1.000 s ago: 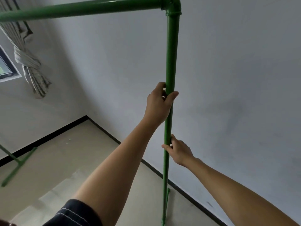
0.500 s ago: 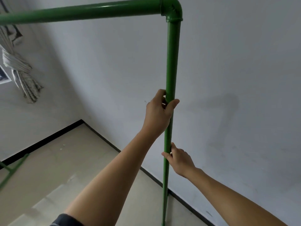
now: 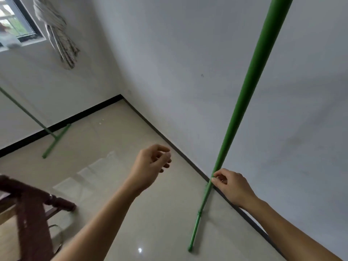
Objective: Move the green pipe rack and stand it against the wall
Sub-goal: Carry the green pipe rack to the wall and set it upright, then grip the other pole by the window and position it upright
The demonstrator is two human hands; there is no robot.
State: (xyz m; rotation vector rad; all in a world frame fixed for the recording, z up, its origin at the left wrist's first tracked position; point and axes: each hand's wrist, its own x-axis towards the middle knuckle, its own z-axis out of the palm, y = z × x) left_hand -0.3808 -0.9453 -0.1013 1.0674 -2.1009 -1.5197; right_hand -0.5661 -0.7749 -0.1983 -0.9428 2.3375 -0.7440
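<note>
The green pipe rack's near upright [image 3: 243, 102] runs from the top right down to a foot bar [image 3: 195, 230] on the floor, close to the grey wall [image 3: 188, 63]. Its far upright and foot [image 3: 54, 139] stand at the left by the back wall. My right hand [image 3: 232, 185] pinches the near upright low down with its fingertips. My left hand [image 3: 150, 164] hovers apart from the pipe, to its left, with fingers loosely curled and holding nothing. The rack's top bar is out of view.
A dark wooden chair [image 3: 32, 210] stands at the lower left. A knotted curtain [image 3: 56, 32] hangs beside a window [image 3: 13, 19] at the upper left. A black skirting [image 3: 169, 140] lines the tiled floor [image 3: 113, 176].
My left hand has let go of the upright and moved left and down. My right hand stays on the pipe. The view has tilted down, and the top bar has left the frame.
</note>
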